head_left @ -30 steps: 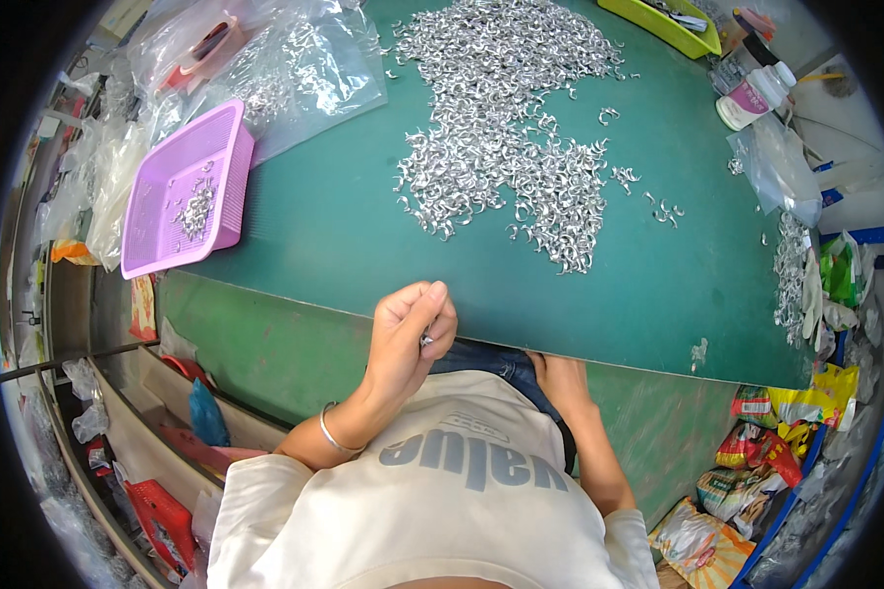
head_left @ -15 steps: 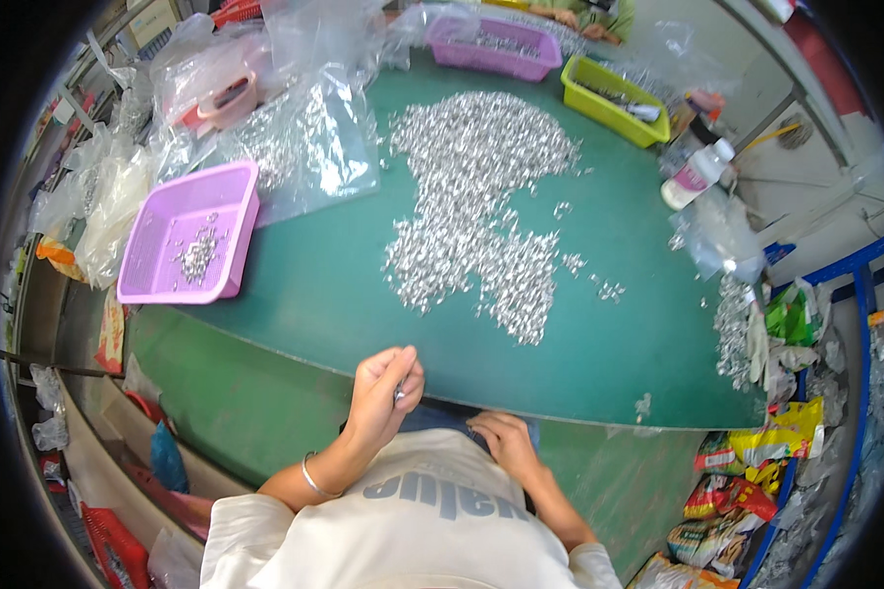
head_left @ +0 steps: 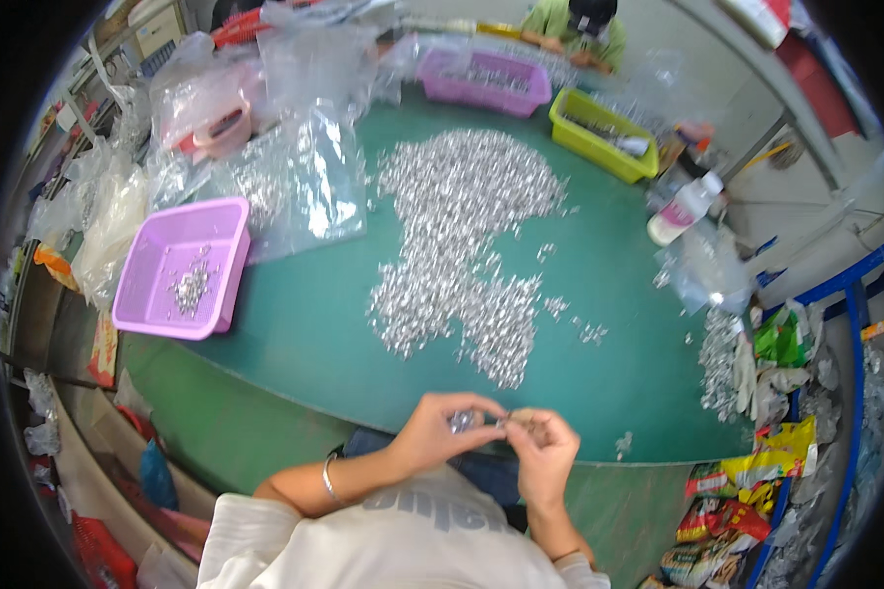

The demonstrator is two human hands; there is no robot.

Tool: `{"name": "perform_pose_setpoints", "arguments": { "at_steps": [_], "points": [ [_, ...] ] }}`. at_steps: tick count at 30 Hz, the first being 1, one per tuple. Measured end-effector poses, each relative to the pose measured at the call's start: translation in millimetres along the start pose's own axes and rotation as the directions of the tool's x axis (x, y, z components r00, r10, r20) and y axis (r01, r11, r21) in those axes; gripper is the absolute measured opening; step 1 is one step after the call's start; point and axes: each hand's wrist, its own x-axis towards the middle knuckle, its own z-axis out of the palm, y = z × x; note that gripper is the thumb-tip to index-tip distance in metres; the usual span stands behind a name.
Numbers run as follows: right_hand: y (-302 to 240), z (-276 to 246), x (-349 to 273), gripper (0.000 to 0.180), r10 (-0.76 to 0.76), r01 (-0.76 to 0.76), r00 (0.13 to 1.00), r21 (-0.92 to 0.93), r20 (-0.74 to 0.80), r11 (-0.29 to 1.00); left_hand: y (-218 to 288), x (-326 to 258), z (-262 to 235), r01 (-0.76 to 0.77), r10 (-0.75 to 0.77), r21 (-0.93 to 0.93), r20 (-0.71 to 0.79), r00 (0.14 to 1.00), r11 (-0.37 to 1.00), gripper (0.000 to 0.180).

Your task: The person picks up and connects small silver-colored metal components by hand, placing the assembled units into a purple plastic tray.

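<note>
Metal pieces (head_left: 450,236), small and silvery, lie in a large, uneven pile at the centre of the frame, on the green table (head_left: 295,329). A few strays sit just right of the pile, and a smaller heap (head_left: 719,368) lies near the right edge of the table.

Both hands meet below the pile, at the table's near edge. The left hand (head_left: 444,428), a bracelet (head_left: 328,479) on its wrist, is half curled around several pieces, which show between thumb and forefinger. The right hand (head_left: 545,454) has its thumb and fingers drawn close, the tips touching those of the left beside a shiny bit; whether they grip it I cannot tell.

At left, a lilac basket (head_left: 228,280) holds some pieces; a clear bag (head_left: 329,187) lies near it, toward the upper left. At the top stand a second basket (head_left: 481,96) and a lime tray (head_left: 599,155), with a co-worker (head_left: 604,44) beyond. A white bottle (head_left: 686,209) leans at upper right; bright packets (head_left: 776,456) fill the lower right.
</note>
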Motion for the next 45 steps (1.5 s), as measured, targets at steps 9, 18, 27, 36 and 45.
{"name": "perform_pose_setpoints", "arguments": {
  "at_steps": [9,18,27,36,45],
  "points": [
    [9,0,10,0.017,-0.053,0.052,0.996,0.018,0.065,0.998,-1,10,-3,0.124,-0.129,-0.129,-0.029,0.991,0.984,0.009],
    [6,-5,19,0.012,-0.033,0.044,0.996,-0.130,0.086,0.990,-13,22,-9,0.470,-0.375,-0.575,0.285,0.882,0.669,0.017],
    [23,-30,35,0.024,-0.230,0.204,0.971,-0.730,0.066,0.653,-20,20,-20,0.638,-0.502,-0.628,0.414,0.759,0.447,0.020],
    [43,-20,51,0.027,-0.270,0.360,0.926,-0.832,0.264,0.423,-32,16,-20,0.372,-0.272,-0.718,0.257,0.927,0.588,0.019],
    [35,-30,51,0.017,-0.360,0.285,0.921,-0.885,0.147,0.367,-26,22,-15,0.450,-0.481,-0.738,0.193,0.855,0.503,0.027]
  ]
}}
